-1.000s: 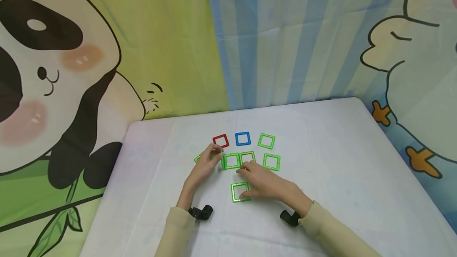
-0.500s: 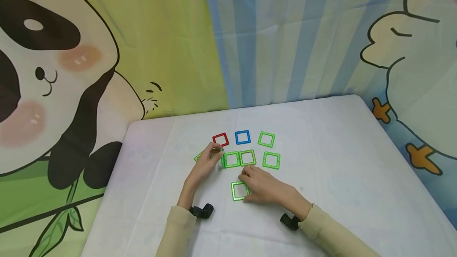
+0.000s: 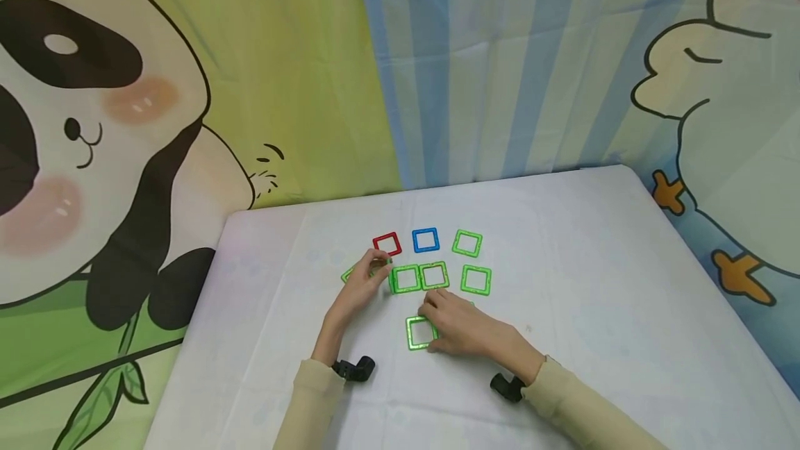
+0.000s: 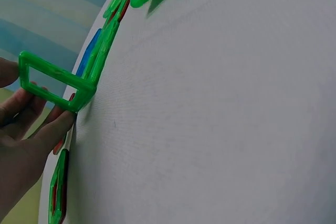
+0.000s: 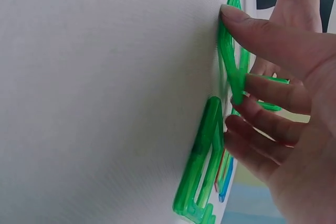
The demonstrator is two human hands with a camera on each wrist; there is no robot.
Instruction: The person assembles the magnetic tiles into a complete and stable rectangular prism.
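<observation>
My left hand pinches a green square magnetic tile between thumb and fingers. That tile stands upright at the left edge of a flat green tile, which has another green tile against its right side. Nearer to me, the thumb and fingers of my right hand pinch the right side of a separate green square magnetic tile. In the right wrist view this pinched tile looks tilted. A further green tile lies partly hidden behind my left hand.
Along the back of the group lie a red tile, a blue tile and a green tile. One more green tile lies to the right of the joined pair. All rest on a white-covered table backed by a printed curtain.
My right hand has drawn back from the joined tiles, and its fingers now close on the nearer green tile. My left hand keeps its place with the upright tile.
</observation>
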